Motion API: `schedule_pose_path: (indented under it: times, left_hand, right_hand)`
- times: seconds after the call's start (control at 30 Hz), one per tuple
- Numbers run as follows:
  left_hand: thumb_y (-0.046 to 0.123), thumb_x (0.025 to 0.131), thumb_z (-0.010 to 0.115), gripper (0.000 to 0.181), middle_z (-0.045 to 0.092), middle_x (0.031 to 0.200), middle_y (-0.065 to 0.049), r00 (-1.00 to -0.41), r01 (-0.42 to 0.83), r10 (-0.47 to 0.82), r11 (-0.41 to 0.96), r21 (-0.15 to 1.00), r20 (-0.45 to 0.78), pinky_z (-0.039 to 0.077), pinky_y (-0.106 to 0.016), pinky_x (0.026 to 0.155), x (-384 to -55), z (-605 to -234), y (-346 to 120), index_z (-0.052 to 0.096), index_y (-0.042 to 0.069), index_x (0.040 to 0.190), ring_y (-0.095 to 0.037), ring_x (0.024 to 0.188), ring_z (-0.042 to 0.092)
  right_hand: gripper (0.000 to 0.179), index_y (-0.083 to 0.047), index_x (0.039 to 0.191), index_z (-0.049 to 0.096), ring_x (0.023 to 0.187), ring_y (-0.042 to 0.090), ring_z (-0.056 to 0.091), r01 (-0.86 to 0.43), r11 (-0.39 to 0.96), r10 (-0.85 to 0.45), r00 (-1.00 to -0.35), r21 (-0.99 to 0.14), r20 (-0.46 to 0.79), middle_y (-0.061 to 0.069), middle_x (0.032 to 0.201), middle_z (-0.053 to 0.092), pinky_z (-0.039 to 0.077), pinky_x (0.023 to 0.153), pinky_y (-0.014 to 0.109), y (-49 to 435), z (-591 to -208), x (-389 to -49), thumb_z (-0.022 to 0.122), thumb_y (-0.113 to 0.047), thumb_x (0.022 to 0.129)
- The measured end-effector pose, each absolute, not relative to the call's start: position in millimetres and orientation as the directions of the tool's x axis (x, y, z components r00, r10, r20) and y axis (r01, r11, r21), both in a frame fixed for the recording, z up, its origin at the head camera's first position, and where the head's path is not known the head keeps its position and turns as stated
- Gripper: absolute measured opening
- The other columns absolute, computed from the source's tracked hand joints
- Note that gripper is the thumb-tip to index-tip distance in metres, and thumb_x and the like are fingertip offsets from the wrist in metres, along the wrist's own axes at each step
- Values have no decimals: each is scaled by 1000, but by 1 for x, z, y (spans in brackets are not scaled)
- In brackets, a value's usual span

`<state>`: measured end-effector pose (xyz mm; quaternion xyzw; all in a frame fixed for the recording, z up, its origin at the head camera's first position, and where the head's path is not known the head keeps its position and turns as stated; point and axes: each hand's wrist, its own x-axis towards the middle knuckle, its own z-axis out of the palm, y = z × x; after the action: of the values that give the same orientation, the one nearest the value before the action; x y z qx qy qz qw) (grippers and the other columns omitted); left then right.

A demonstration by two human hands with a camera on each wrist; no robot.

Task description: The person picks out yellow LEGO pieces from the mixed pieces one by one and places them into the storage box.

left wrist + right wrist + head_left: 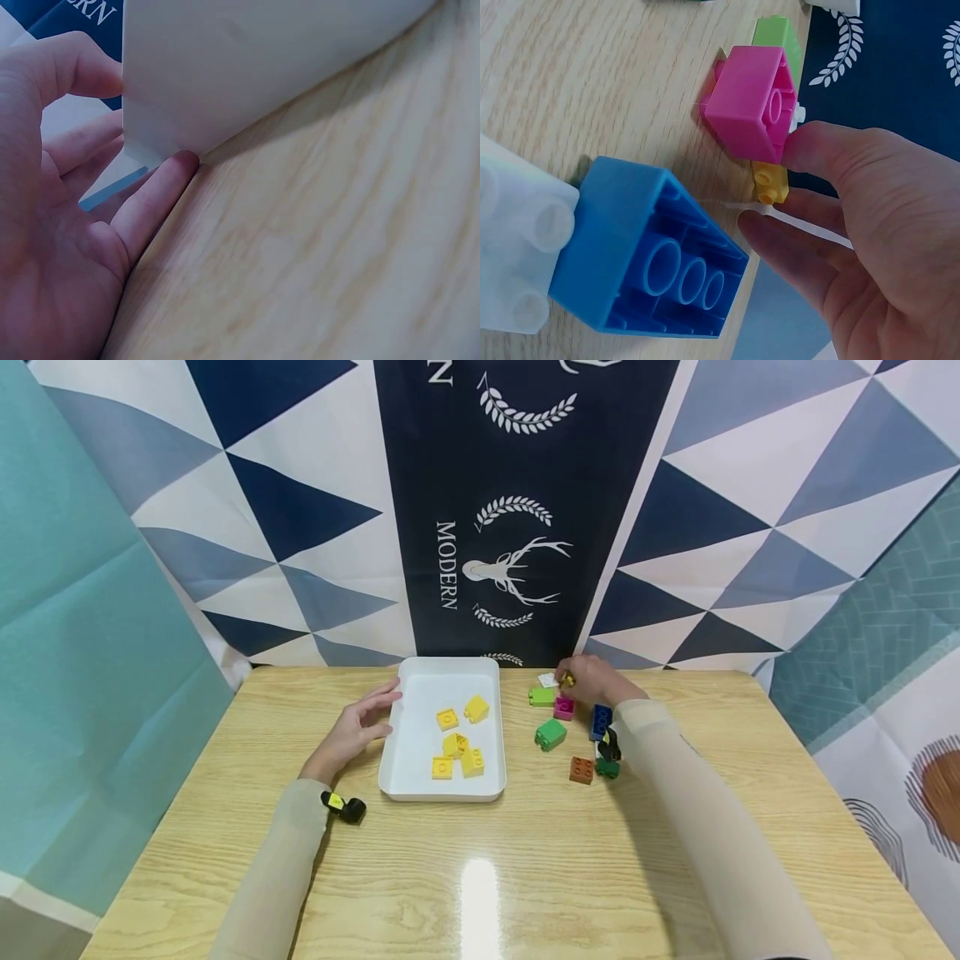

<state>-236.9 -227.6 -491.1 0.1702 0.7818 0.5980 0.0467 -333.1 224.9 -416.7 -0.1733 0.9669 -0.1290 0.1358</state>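
In the head view my left hand (358, 727) lies at the left side of a white tray (442, 673). Its fingers are spread and mostly straight, touching the tray's outer wall, as the left wrist view also shows. Several yellow bricks (472, 763) lie inside the tray. Beyond the tray's right side, my right hand (594, 678) pinches a small yellow brick (771, 182) between thumb and fingers near the table's back edge. Close to that hand are a pink brick (564, 708), a light green brick (542, 697) and a white brick (548, 680). The pink brick hides the thumb tip in the right wrist view.
Nearer the front on the right lie a green brick (551, 735), an orange-brown brick (581, 770) and a dark green brick (607, 769). A blue brick (601, 722) is beside the right wrist. A patterned cloth (517, 527) hangs behind the wooden table (420, 877).
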Motion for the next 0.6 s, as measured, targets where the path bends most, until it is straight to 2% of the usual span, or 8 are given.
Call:
schedule_pose_path:
  times: [0.37,0.6]
  left_hand:
    - [-6,101,66,61,28,189,-15,-940,200,318,227,953,121,33,2,119,-238,-493,-229,54,-6,161,-43,175,28]
    - [-5,102,66,61,28,189,-13,-942,197,316,235,952,116,33,0,121,-238,-493,-229,55,-5,162,-42,175,29]
  right_hand:
    - [11,-7,117,77,102,32,62,-295,911,-362,-907,-288,-215,17,114,76,55,92,42,220,-417,-331,72,-8,107]
    - [12,-3,114,79,101,32,65,-309,912,-364,-914,-271,-179,19,117,79,61,100,50,218,-419,-332,74,-7,105]
